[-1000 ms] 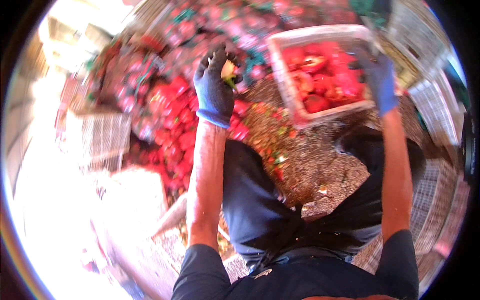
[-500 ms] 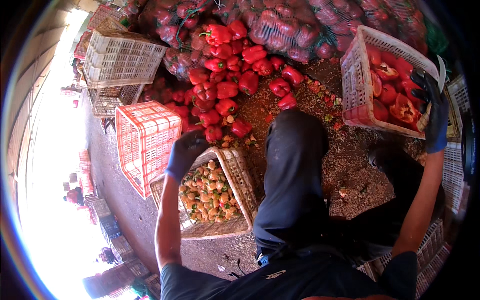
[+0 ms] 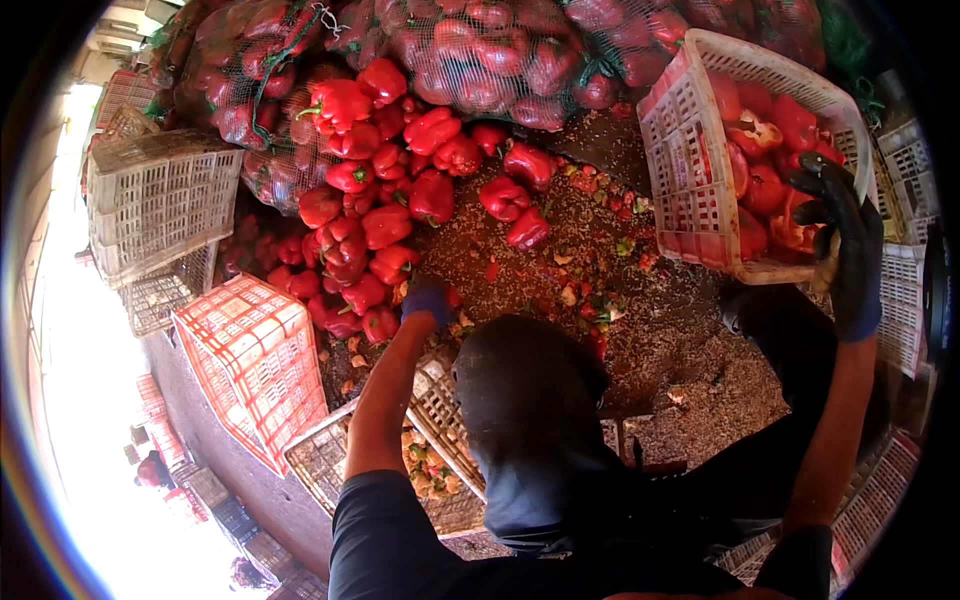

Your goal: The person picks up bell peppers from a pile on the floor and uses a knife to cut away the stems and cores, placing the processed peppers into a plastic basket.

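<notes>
My left hand, in a dark glove with a blue cuff, reaches down at the near edge of a heap of red bell peppers. A bit of a red bell pepper shows beside it; my fingers are hidden, so a grip cannot be made out. On the right, my right hand, in a black glove, is closed round the pale handle of a knife whose curved blade points up. That hand is at the right rim of a white crate holding cut red peppers.
Below my left forearm stands a basket with pepper cores. An orange-and-white crate and stacked pale crates are at left. Mesh sacks of peppers line the back. Seeds and scraps litter the floor.
My left hand has moved from above the basket of cores forward to the pepper heap. The view has shifted, and my knee now covers part of the basket. My right hand still has the knife.
</notes>
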`<act>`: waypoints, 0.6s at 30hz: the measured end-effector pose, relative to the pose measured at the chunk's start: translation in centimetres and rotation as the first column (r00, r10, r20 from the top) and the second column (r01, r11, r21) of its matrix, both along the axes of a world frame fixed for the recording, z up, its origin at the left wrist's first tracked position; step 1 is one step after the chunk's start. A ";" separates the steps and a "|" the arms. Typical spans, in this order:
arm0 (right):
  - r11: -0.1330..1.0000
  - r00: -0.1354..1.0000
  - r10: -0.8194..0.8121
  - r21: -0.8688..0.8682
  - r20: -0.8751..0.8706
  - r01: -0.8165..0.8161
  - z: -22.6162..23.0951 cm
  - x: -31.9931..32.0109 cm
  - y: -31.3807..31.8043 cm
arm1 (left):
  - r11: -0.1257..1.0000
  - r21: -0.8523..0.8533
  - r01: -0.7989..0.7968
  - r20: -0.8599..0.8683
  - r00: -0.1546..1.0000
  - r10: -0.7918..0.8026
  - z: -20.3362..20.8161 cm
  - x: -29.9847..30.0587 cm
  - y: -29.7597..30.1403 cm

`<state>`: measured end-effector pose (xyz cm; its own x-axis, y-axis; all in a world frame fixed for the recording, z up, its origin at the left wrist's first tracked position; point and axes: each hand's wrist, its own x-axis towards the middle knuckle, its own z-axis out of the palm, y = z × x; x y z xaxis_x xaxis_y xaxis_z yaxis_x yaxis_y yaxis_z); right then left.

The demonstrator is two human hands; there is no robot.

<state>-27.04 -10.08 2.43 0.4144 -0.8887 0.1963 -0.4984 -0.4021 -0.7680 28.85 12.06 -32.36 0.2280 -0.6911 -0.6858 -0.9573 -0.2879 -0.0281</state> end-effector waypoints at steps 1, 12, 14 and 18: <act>0.997 0.997 -0.037 0.070 0.062 0.032 -0.2 0.6 0.0 | 0.991 -0.042 -0.129 -0.132 0.984 0.122 1.1 0.6 -1.1; 0.840 0.957 -0.050 0.530 0.286 -0.115 3.0 9.3 6.2 | 0.664 -0.378 -0.645 -0.911 0.133 -0.390 30.6 -13.0 -11.3; 0.815 0.900 -0.138 0.563 0.414 -0.135 3.2 10.9 7.5 | 0.578 -0.619 -0.532 -0.775 0.295 -0.559 35.2 -17.1 -11.8; 0.776 0.808 -0.156 0.577 0.568 -0.255 5.9 9.0 8.3 | 0.480 -0.788 -0.385 -0.605 0.339 -0.721 38.4 -24.6 -12.2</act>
<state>-18.06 -1.82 8.29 0.4578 -0.8741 -0.1626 0.1074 0.2359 -0.9658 4.30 -0.11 6.06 -0.2452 -0.8392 0.4854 -0.2377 0.5375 0.8091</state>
